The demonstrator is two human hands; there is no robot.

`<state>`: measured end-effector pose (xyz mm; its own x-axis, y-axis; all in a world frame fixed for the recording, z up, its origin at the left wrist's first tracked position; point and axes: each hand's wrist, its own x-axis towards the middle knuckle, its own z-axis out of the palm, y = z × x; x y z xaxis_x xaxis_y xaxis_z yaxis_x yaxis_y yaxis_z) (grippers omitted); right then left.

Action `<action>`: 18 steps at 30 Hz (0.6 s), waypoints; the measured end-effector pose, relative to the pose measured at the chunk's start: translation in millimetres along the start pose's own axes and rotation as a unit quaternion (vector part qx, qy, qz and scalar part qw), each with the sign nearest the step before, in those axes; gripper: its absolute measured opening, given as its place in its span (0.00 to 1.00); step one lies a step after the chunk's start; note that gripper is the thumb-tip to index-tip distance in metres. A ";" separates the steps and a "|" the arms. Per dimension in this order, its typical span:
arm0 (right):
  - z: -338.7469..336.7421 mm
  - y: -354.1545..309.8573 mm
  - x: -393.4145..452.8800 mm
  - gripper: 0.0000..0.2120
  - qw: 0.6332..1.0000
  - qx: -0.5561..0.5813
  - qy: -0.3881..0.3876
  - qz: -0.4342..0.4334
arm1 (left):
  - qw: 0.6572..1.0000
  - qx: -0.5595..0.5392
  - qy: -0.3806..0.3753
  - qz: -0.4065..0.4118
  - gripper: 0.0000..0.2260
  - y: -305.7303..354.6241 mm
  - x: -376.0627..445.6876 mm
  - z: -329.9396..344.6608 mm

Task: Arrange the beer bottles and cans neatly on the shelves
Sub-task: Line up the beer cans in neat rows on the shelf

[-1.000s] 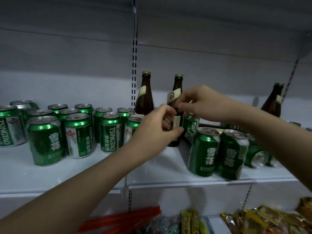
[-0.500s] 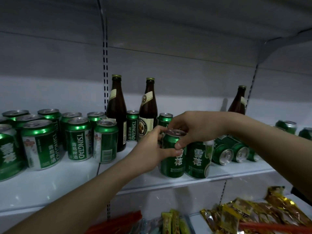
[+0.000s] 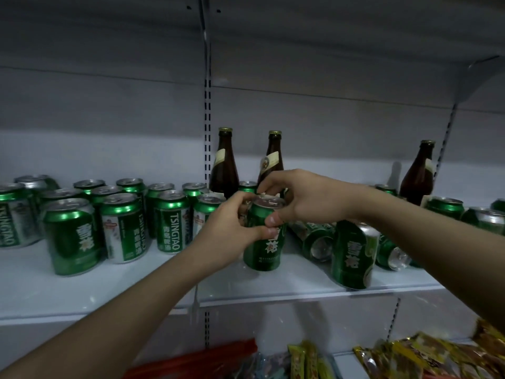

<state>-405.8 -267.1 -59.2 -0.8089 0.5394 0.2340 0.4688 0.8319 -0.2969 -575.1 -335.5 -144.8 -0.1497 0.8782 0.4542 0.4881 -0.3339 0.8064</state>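
Both hands hold one green beer can (image 3: 263,251) standing upright on the white shelf (image 3: 273,285). My left hand (image 3: 228,228) grips its left side and my right hand (image 3: 297,198) curls over its top rim, thumb on the front. A second green can (image 3: 354,255) stands apart to the right. Several green cans (image 3: 123,222) stand grouped on the left. Behind my hands stand two brown bottles (image 3: 224,165) (image 3: 273,160); a third bottle (image 3: 419,173) is at the back right. Several cans (image 3: 317,240) lie on their sides behind the right can.
The shelf's front strip is bare between the left group and the held can. A slotted upright post (image 3: 207,110) runs down the back wall. Below the shelf lie snack packets (image 3: 410,356) and a red pack (image 3: 196,362). Another shelf overhangs above.
My hands left the bottle, took hold of the left green can and drew it leftward, away from its neighbour. The view swung right, then back left.
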 end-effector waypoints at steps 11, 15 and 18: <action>53.1 -72.4 55.3 0.21 0.993 0.074 0.004 -0.088 | 0.994 0.079 0.080 -0.019 0.23 -15.5 -54.6 -91.9; 76.6 -103.5 74.8 0.21 0.993 0.048 -0.001 -0.111 | 0.985 0.117 0.120 -0.044 0.25 -29.3 -73.2 -118.7; 91.8 -120.3 85.7 0.21 0.993 0.042 -0.010 -0.105 | 0.978 0.146 0.138 -0.063 0.27 -35.1 -82.4 -132.7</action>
<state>-564.1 -332.9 -88.4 -0.8931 0.3510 0.2815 0.2574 0.9117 -0.3203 -694.0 -441.6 -160.3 -0.4312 0.7667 0.4756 0.6697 -0.0812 0.7381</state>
